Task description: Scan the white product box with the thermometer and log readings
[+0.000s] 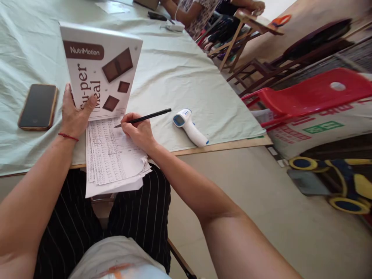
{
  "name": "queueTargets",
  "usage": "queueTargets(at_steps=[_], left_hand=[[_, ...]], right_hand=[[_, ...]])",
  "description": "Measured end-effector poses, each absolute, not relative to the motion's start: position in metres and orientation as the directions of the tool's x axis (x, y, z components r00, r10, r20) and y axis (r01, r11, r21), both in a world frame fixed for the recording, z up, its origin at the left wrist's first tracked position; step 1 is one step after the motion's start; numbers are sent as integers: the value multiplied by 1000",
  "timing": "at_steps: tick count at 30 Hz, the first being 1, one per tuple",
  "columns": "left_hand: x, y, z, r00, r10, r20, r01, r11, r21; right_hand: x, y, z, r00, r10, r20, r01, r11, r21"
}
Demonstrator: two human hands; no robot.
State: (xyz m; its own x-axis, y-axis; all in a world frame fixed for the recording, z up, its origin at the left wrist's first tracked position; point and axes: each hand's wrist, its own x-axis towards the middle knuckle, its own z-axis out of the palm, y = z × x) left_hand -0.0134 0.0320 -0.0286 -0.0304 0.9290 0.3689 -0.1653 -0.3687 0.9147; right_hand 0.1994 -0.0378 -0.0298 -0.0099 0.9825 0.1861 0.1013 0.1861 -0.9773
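My left hand [76,108] grips the lower left edge of a white NutriMotion box [116,87], its thumb across the printed front. The box is tilted up over the top of a stack of handwritten papers [107,159]. Part of the stack hangs past the table edge above my lap. In my right hand [139,130], closed in a writing hold, is a black pen [154,115]; its tip points at the upper part of the top sheet. Whether the tip touches the paper I cannot tell. What lies behind the box is hidden.
A phone [38,106] lies left of my left hand. To the right, near the edge, is a white infrared thermometer [190,127]. A pale green cloth [162,69] covers the table. Another person's arm [186,13] shows at the far side. A red plastic chair [314,93] stands right.
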Motion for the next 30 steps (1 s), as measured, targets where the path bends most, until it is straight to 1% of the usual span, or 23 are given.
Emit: queueTargets(at_steps=[2, 4, 6, 8, 10, 12, 15, 18, 19, 21, 26, 30], left_hand=[[-12, 27, -24, -67, 914, 401, -88, -406, 910], [-11, 19, -18, -112, 906, 407, -57, -415, 908], [-13, 6, -10, -173, 908, 382, -61, -397, 916], [-21, -8, -1, -190, 927, 324, -105, -348, 932], [-33, -19, 7, -136, 946, 294, -132, -312, 941], [-42, -23, 13, -109, 943, 313, -103, -324, 940], [-46, -10, 13, -114, 910, 398, -37, -404, 914], [-38, 17, 3, -88, 874, 478, -74, -484, 872], [-35, 25, -2, -76, 873, 482, -98, -488, 867], [-32, 36, -11, -49, 882, 469, -90, -472, 877], [-40, 31, -21, 8, 902, 432, -4, -432, 902], [-48, 17, -18, 55, 881, 470, 82, -473, 877]], right_hand=[[200, -38, -29, 40, 980, 193, 112, 188, -976], [202, -37, -28, 57, 980, 191, 122, 183, -975], [203, -36, -27, 43, 982, 183, 122, 177, -977], [205, -36, -27, 28, 984, 175, 120, 170, -978], [205, -36, -25, 22, 985, 173, 129, 169, -977], [204, -37, -23, 16, 983, 181, 133, 177, -975], [202, -39, -19, -2, 984, 180, 140, 179, -974], [201, -41, -16, -22, 984, 175, 168, 176, -970], [201, -42, -15, -32, 984, 176, 172, 178, -969], [202, -42, -14, -51, 983, 177, 168, 183, -969], [204, -42, -13, -91, 981, 170, 167, 183, -969], [206, -43, -13, -113, 981, 157, 171, 175, -970]])
